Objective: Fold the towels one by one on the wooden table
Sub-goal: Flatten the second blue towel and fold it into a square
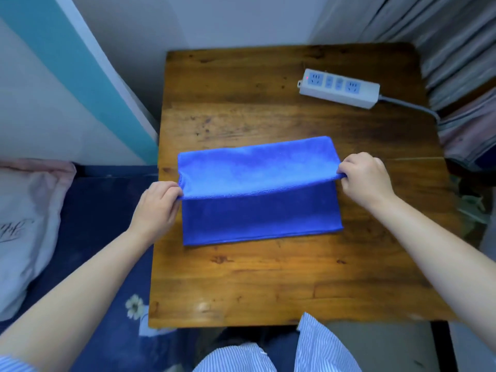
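Blue towel (257,183) lay mid-desk (268,285), half doubled. Left hand (157,208) and right hand (366,178) pinched the raised edge's corners with curled fingers; the cloth looked soft, light and limp, best held at corners.

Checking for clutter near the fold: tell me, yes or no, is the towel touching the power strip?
No, the towel lies mid-table, with bare table between it and the power strip at the far right corner.

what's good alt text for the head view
Two hands fold a blue towel on a wooden table: left hand and right hand each pinch a corner of its raised layer. A power strip lies behind.
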{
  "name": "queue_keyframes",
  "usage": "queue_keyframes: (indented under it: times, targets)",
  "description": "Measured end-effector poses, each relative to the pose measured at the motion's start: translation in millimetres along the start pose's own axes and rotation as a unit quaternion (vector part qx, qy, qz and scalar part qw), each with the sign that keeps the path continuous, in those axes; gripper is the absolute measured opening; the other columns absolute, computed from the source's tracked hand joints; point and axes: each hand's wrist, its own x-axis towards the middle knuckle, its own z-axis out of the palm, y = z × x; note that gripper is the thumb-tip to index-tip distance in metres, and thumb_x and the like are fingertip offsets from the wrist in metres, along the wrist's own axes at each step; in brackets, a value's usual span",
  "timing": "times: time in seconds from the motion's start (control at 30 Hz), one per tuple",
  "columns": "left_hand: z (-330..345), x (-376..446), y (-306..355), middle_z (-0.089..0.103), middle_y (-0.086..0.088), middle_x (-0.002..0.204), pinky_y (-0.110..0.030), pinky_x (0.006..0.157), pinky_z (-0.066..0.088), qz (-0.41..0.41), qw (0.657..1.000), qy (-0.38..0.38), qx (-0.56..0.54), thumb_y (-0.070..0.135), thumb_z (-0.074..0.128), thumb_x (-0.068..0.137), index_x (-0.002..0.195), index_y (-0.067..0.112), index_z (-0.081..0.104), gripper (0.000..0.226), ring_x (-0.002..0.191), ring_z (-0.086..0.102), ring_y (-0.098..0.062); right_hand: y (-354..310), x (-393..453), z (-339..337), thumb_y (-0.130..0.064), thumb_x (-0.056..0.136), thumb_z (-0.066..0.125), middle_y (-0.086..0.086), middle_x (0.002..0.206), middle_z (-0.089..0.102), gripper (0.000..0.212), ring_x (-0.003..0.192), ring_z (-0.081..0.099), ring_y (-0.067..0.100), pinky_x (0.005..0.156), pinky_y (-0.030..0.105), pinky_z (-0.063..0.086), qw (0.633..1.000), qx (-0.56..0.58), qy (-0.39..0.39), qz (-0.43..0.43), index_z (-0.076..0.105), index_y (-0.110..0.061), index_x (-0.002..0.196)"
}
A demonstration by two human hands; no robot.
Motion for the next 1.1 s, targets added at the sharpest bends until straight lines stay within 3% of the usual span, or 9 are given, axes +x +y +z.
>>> queue_keyframes:
  times: [0.17, 0.33, 0.53, 0.67, 0.73, 0.87, 0.97, 1.03, 1.1]
  targets:
    - [-7, -23, 23, 0.069, -0.018, 0.082, -0.039, 0.056, 0.052, 0.009, 0.999, -0.015, 0.039, 0.016, 0.038, 0.079, 0.076, -0.003, 0.064, 0.033, 0.074, 0.066, -0.032, -6, -45, 4, 0.013, 0.057, 0.072, 0.018, 0.066, 0.068, 0.011, 0.063, 0.063, 0.036, 0.057, 0.038, 0.052, 0.999, -0.009, 0.015, -0.027, 0.07, 0.003, 0.063]
    - [-6, -41, 30, 0.068, -0.016, 0.073, -0.036, 0.052, 0.05, -0.002, 0.998, -0.044, 0.053, 0.017, 0.038, 0.079, 0.074, -0.003, 0.065, 0.034, 0.064, 0.066, -0.035, -11, -68, 7, 0.012, 0.058, 0.073, 0.019, 0.065, 0.067, 0.011, 0.062, 0.062, 0.036, 0.056, 0.036, 0.051, 0.999, -0.012, 0.028, -0.042, 0.069, 0.004, 0.063]
    - [5, -71, 20, 0.064, -0.009, 0.064, -0.03, 0.049, 0.044, 0.078, 0.991, -0.034, 0.104, 0.013, 0.044, 0.08, 0.081, 0.012, 0.047, 0.004, 0.055, 0.062, -0.029, -9, -92, 21, 0.012, 0.051, 0.077, 0.016, 0.061, 0.064, 0.015, 0.058, 0.061, 0.034, 0.052, 0.032, 0.049, 0.997, -0.04, 0.011, -0.07, 0.069, 0.002, 0.059]
    - [13, -80, 19, 0.06, -0.009, 0.06, -0.028, 0.046, 0.04, 0.075, 0.988, -0.039, 0.132, 0.011, 0.046, 0.079, 0.07, 0.007, 0.056, 0.015, 0.053, 0.059, -0.028, -7, -101, 27, 0.012, 0.048, 0.079, 0.015, 0.059, 0.064, 0.018, 0.055, 0.061, 0.033, 0.05, 0.031, 0.048, 0.996, -0.051, -0.004, -0.079, 0.07, 0.001, 0.059]
    - [14, -80, 21, 0.057, -0.009, 0.058, -0.027, 0.045, 0.038, 0.069, 0.983, -0.061, 0.158, 0.003, 0.055, 0.07, 0.07, 0.009, 0.05, 0.008, 0.051, 0.057, -0.028, -4, -104, 29, 0.011, 0.05, 0.078, 0.014, 0.059, 0.064, 0.016, 0.054, 0.06, 0.032, 0.05, 0.029, 0.047, 0.995, -0.058, -0.013, -0.08, 0.07, 0.0, 0.059]
    - [14, -79, 36, 0.053, -0.009, 0.051, -0.025, 0.044, 0.04, 0.036, 0.969, -0.16, 0.185, -0.016, 0.076, 0.037, 0.059, 0.005, 0.055, 0.037, 0.046, 0.056, -0.027, 0, -112, 37, 0.003, 0.067, 0.05, 0.01, 0.056, 0.061, 0.023, 0.053, 0.058, 0.029, 0.051, 0.029, 0.046, 0.992, -0.081, -0.023, -0.094, 0.07, -0.004, 0.057]
    - [12, -81, 46, 0.055, -0.008, 0.051, -0.024, 0.044, 0.042, 0.016, 0.962, -0.2, 0.185, -0.01, 0.082, 0.022, 0.053, 0.004, 0.06, 0.04, 0.046, 0.058, -0.027, -2, -119, 36, -0.006, 0.069, 0.034, 0.01, 0.056, 0.061, 0.037, 0.053, 0.058, 0.028, 0.05, 0.028, 0.046, 0.992, -0.083, -0.046, -0.086, 0.069, -0.004, 0.06]
    - [13, -81, 47, 0.057, -0.009, 0.054, -0.024, 0.044, 0.04, 0.004, 0.967, -0.192, 0.167, -0.008, 0.076, 0.034, 0.055, 0.004, 0.06, 0.029, 0.047, 0.057, -0.028, -5, -122, 34, -0.009, 0.068, 0.032, 0.01, 0.057, 0.06, 0.036, 0.053, 0.057, 0.029, 0.05, 0.028, 0.044, 0.992, -0.082, -0.067, -0.073, 0.065, -0.003, 0.056]
    - [11, -75, 52, 0.058, -0.01, 0.057, -0.026, 0.043, 0.04, 0.001, 0.978, -0.155, 0.137, 0.003, 0.055, 0.058, 0.058, 0.003, 0.058, 0.003, 0.049, 0.058, -0.03, -15, -119, 31, -0.011, 0.067, 0.034, 0.012, 0.06, 0.059, 0.031, 0.055, 0.057, 0.03, 0.05, 0.029, 0.044, 0.993, -0.066, -0.084, -0.057, 0.062, -0.003, 0.055]
